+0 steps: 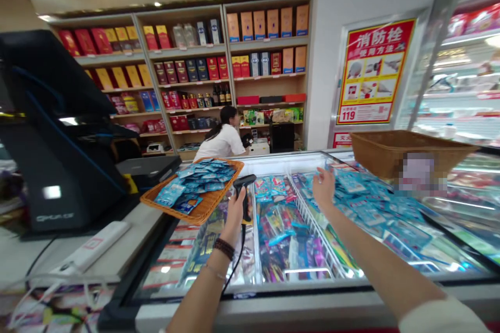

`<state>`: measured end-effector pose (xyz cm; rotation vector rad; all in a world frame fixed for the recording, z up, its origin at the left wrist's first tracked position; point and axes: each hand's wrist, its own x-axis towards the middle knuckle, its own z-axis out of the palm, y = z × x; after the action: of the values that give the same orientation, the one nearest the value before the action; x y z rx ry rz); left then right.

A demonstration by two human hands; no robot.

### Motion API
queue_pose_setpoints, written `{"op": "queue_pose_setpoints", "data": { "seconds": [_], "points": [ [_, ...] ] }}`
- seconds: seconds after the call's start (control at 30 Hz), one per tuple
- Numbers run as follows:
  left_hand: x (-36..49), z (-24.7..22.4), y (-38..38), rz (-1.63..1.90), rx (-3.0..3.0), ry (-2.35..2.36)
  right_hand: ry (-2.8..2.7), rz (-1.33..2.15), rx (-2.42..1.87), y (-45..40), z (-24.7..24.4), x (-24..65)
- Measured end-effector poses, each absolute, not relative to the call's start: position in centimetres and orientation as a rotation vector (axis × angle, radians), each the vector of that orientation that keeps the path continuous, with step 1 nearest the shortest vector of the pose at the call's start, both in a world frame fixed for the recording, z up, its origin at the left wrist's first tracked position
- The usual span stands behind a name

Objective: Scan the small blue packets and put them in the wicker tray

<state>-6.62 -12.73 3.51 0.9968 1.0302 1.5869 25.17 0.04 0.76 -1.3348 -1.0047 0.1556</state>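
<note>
My left hand [235, 210] is wrapped around the handle of a black barcode scanner [245, 187], whose cable runs down beside my wrist. Just left of it, a woven basket [213, 207] holds a heap of small blue packets [209, 174]. My right hand [324, 187] hovers over the chest freezer [273, 291], fingers loosely bent and apart, with nothing visible in them. Close to its right lies a wide spread of similar blue packets [363, 203]. Wrapped ice pops [289, 234] fill the wire-divided freezer compartments between my hands.
A brown basket [406, 148] stands at the freezer's far right. On the left counter are a black checkout terminal [50, 130] and a white power strip [96, 244] with cables. A person in a white shirt [222, 143] bends before shelves of boxes behind the freezer.
</note>
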Motion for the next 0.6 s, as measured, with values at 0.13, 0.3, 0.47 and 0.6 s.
{"op": "queue_pose_setpoints", "data": {
  "seconds": [0.13, 0.3, 0.47, 0.6],
  "points": [
    [-11.6, 5.3, -13.4, 1.702, 0.983, 1.122, -1.208, 0.291, -1.229, 1.7, 0.6, 15.8],
    [-18.2, 7.3, -13.8, 1.811, 0.903, 1.222, -1.488, 0.532, -1.100, 2.9, 1.7, 2.6],
    [-22.1, 7.6, -13.1, 1.885, 0.836, 1.321, -1.530, 0.774, -1.232, 4.7, 2.9, -7.1],
    [-22.6, 6.4, -12.1, 1.920, 0.759, 1.361, -1.512, 0.841, -1.193, 6.8, 3.9, -11.0]
  ]
}}
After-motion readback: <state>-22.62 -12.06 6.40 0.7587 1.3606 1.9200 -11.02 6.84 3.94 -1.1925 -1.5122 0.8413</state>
